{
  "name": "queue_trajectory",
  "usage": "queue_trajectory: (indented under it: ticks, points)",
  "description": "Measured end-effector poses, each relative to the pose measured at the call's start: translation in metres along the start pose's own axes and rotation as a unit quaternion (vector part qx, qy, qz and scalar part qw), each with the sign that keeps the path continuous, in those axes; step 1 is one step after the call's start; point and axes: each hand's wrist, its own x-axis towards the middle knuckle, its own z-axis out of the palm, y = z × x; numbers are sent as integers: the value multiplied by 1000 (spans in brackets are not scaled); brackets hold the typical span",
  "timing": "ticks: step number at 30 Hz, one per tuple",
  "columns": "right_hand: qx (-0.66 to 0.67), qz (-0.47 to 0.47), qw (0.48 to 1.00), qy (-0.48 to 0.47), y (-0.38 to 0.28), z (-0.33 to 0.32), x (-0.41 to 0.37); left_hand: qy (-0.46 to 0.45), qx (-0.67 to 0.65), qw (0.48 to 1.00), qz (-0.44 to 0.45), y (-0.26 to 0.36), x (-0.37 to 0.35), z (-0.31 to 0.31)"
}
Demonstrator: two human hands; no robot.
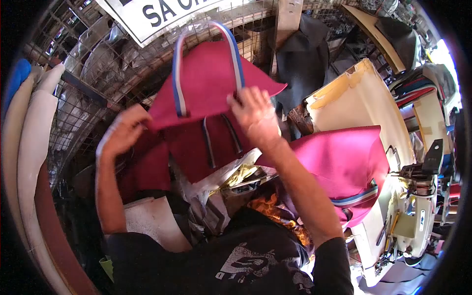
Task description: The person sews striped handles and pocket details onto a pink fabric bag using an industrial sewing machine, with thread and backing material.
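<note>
A magenta sheet panel (204,73) with a blue-and-white striped strap handle (178,73) arching over its top is in front of me. My left hand (127,132) is at the panel's lower left corner, its fingers curled in on the edge. My right hand (256,115) lies over the panel's lower right part beside the strap end, slightly blurred, fingers stretched out and thumb apart. Below hang darker magenta pieces (191,152) with narrow striped straps. To the right, another magenta panel (339,152) with a striped strap (354,197) is draped over a pale surface.
A wire mesh wall (78,118) and a lettered sign (157,19) are in front. Rolls of sheet material (37,118) stand at the left. A sewing machine (418,211) sits at the right, behind a large cream board (364,103). Black sheets (302,64) hang at the back.
</note>
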Motion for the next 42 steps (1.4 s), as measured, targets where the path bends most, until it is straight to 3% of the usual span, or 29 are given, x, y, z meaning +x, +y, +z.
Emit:
queue_trajectory:
  ticks: [3,4,6,7,8,9,10,13,15,16,17,19,21,22,23,25,27,29,30,31,34,35,37,38,39,41,42]
  points:
    - [10,22,987,-158,-39,57,-55,-80,-18,996,21,-41,-22,103]
    - [2,25,989,-146,-52,73,-80,-94,5,995,31,-50,-28,146]
    - [2,-13,973,-231,-81,84,-130,-264,29,961,-76,-100,-62,260]
    - [82,5,962,-259,-93,73,-150,-354,155,921,-49,-84,-70,288]
    - [164,23,944,-287,-105,58,-172,-390,179,903,-9,-94,-95,327]
    - [275,55,872,-400,-107,36,-185,-423,202,882,38,-104,-112,357]
    - [375,99,775,-499,-103,12,-201,-441,160,883,10,-90,-108,356]
    - [508,223,779,-292,-82,-58,-293,-478,-41,876,44,-61,-72,354]
    - [511,334,770,-185,-67,-126,-310,-466,-54,883,-3,13,-25,306]
    - [486,416,746,-183,-61,-153,-321,-457,-71,886,27,41,-2,292]
    - [475,532,663,-229,-55,-185,-326,-446,-87,890,51,68,18,279]
    - [448,564,683,-125,-65,-207,-383,-404,-122,900,111,125,52,256]
    - [417,652,619,-131,-72,-242,-406,-346,-162,907,178,187,75,236]
    - [368,685,613,-138,-76,-255,-415,-322,-200,904,196,214,86,227]
    - [339,715,607,-78,-82,-258,-424,-298,-236,900,211,240,96,216]
    - [191,743,642,4,-80,-263,-411,-193,-249,919,238,285,110,195]
    - [188,764,611,92,-78,-249,-409,-104,-176,949,240,301,122,196]
    - [230,784,558,144,-70,-235,-396,-13,-43,951,305,331,132,205]
    - [247,754,580,184,-67,-218,-396,35,22,942,334,341,134,210]
    - [262,721,603,221,-63,-200,-403,-25,57,942,328,336,137,220]
    - [418,611,615,272,-45,-179,-420,-17,113,925,362,325,144,234]
    - [474,616,569,269,-49,-179,-424,-1,96,924,371,320,148,227]
    - [580,616,469,255,-54,-199,-415,-45,-30,957,286,303,164,205]
    - [621,639,379,250,-60,-212,-403,-23,-71,969,236,285,180,201]
    - [620,600,416,287,-68,-207,-399,-1,-111,977,183,267,202,196]
    - [708,538,253,380,-83,-204,-380,13,-11,998,65,256,250,178]
    - [734,512,202,398,-85,-213,-367,90,133,985,60,259,261,180]
